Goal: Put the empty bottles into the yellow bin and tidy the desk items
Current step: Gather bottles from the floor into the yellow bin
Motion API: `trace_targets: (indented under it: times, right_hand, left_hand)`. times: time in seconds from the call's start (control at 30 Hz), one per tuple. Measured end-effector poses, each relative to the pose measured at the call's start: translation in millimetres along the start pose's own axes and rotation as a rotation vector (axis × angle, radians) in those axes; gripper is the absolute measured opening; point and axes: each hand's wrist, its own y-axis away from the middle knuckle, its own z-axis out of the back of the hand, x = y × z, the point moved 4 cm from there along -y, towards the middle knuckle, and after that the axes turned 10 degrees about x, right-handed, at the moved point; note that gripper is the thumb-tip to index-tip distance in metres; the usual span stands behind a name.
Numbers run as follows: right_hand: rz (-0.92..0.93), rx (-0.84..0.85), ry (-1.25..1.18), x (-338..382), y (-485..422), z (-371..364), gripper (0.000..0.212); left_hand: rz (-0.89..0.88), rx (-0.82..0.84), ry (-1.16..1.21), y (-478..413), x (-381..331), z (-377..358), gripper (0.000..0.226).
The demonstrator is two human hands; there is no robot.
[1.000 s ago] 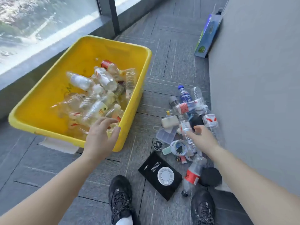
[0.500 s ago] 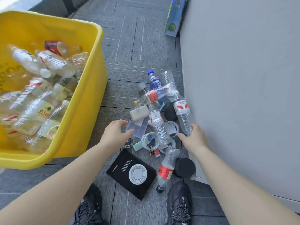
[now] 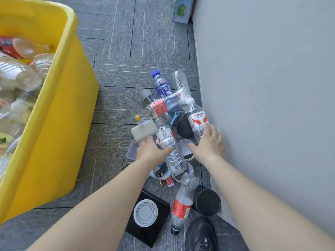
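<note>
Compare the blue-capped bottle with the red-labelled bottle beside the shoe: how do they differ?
The blue-capped bottle has a blue label; the red-labelled bottle has a black cap. The blue-capped bottle's cap points away from the shoe, the red-labelled one's toward it. A third bottle lies across the blue-capped one. Both lie on the carpet.

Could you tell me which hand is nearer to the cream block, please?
Left. The left hand is just short of the cream block, fingertips almost at its edge; the right hand lies further right, past a clear bottle, by the wall.
</note>
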Motion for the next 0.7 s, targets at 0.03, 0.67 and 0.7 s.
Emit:
trace_targets:
  times: [0.03, 0.67, 0.7]
  right_hand:
    - [-0.02, 0.002, -0.006, -1, -5, -2, 0.087]
    - [-0.156, -0.062, -0.22, -3, -26, 1, 0.074]
    - [-0.144, -0.069, -0.267, -1, -24, 3, 0.073]
  left_hand:
    - [0.03, 0.023, 0.015, -7, -1, -5, 0.087]
    - [0.164, 0.149, 0.326, -36, -19, -24, 0.077]
    - [0.149, 0.152, 0.338, -30, -18, -18, 0.073]
